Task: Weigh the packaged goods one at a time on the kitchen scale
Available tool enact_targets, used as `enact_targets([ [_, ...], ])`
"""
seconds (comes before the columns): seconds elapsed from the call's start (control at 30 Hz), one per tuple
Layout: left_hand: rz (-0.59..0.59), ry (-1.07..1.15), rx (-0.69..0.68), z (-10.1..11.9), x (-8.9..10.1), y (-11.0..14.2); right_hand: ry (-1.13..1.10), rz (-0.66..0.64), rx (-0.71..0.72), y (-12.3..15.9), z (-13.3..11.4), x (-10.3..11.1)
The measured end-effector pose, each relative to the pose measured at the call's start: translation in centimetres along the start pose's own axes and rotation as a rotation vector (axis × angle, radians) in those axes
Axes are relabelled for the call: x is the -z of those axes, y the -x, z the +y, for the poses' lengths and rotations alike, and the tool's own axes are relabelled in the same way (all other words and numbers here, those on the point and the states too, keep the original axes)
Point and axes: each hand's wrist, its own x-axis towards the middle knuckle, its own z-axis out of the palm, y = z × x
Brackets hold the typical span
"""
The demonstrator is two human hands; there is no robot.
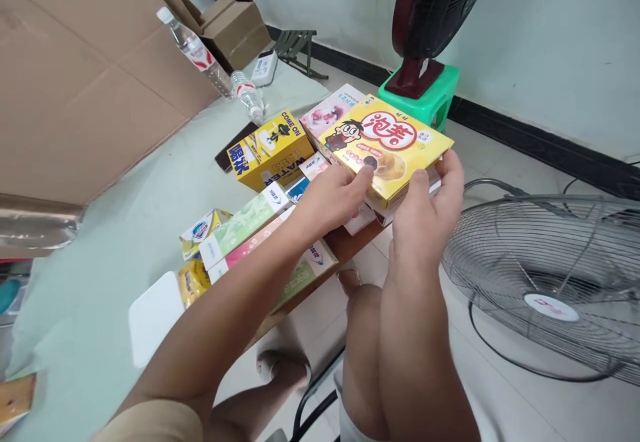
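A yellow cream puff box [400, 139] with a cartoon face lies at the table's near right corner, partly over a pink box [333, 112]. My right hand [425, 205] grips its near right corner, thumb along the front edge and fingers around the side. At the near left edge, my left hand [333, 202] holds it with the thumb on top; its other fingers are mostly hidden. Left of the hands stands a yellow drink carton [273, 152]. Long toothpaste boxes, one green [245, 222], lie under and beside my left forearm.
Water bottles [200, 55] and a white device [265, 67] lie farther back on the cloth-covered table [135, 175]. A fan stands on a green stool [440, 99]. Close on the right is a large fan cage [550, 255]. A soap pack [203, 232] and white lid-like piece [155, 315] lie left.
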Motion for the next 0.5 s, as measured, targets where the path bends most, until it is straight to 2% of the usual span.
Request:
enact_targets([
  [0.17,0.055,-0.013,-0.038,-0.5,0.4,-0.6,-0.012,-0.007,-0.025,0.2,-0.4,-0.1],
  [0.3,0.045,-0.001,-0.049,-0.9,0.6,-1.2,-0.006,0.013,-0.006,0.3,-0.6,-0.1],
  [0.4,0.062,0.074,-0.056,-1.2,1.3,-0.5,-0.033,0.193,0.101,-0.4,-1.8,0.2],
  [0.47,0.087,0.155,-0.107,-1.6,2.2,0.9,-0.118,0.323,0.216,-0.8,-3.3,0.5],
  [0.5,0.099,0.186,-0.14,-2.0,2.8,1.9,-0.175,0.349,0.258,-0.8,-4.2,0.6],
])
